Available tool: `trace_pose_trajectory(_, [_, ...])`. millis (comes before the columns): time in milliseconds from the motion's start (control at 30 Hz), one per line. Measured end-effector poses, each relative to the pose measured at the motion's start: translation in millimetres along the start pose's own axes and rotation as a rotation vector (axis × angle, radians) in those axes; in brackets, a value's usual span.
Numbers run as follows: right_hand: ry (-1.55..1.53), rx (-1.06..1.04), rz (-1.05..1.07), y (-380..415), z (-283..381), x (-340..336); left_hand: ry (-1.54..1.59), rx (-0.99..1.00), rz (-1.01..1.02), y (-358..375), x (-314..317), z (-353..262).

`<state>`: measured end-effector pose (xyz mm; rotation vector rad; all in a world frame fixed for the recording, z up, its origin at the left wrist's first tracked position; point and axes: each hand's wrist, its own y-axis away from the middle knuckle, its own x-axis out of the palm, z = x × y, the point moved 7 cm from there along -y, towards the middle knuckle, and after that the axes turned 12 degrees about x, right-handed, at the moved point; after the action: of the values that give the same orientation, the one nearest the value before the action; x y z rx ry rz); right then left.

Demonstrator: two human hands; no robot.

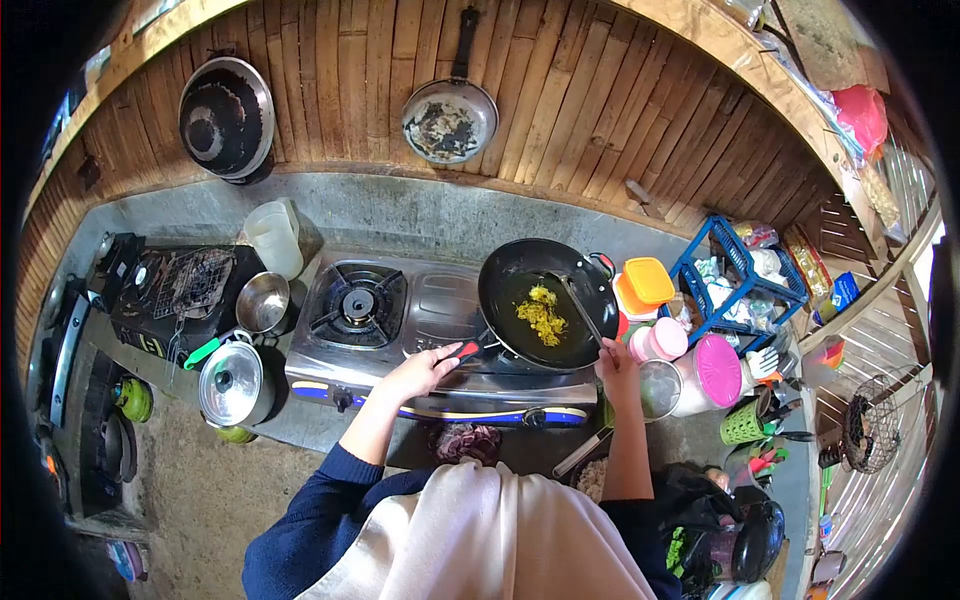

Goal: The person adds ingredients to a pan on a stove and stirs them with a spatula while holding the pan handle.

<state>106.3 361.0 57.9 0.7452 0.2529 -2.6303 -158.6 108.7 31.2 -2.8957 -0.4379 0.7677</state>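
A black wok (505,290) rests over the right burner of the steel two-burner stove (445,300). Yellow food (542,316) lies in the middle of the wok. My left hand (422,372) is closed round the wok's red and black handle (466,350), at the lower left of the wok. My right hand (617,362) grips a dark-handled spatula (588,312) at the wok's right edge, and the tool's far end reaches up into the wok, near the food. The left burner (358,304) holds no pan.
A lidded pot (232,384) and a small steel pot (263,302) stand left of the stove. Right of the wok are an orange container (647,284), a pink-lidded tub (717,370), a strainer (661,388) and a blue rack (738,280). Pans hang on the wall.
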Motion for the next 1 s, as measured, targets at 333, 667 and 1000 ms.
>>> trace_pose_trajectory(333, [0.309,-0.083,-0.050,39,44,-21,0.001,0.033,-0.004,0,0,2])
trace_pose_trajectory(667, [0.272,-0.091,0.003,94,70,-79,-0.034,0.012,0.002,0,1,5])
trace_pose_trajectory(1000, [0.372,-0.071,-0.026,126,111,-122,-0.036,0.003,0.007,0,1,4])
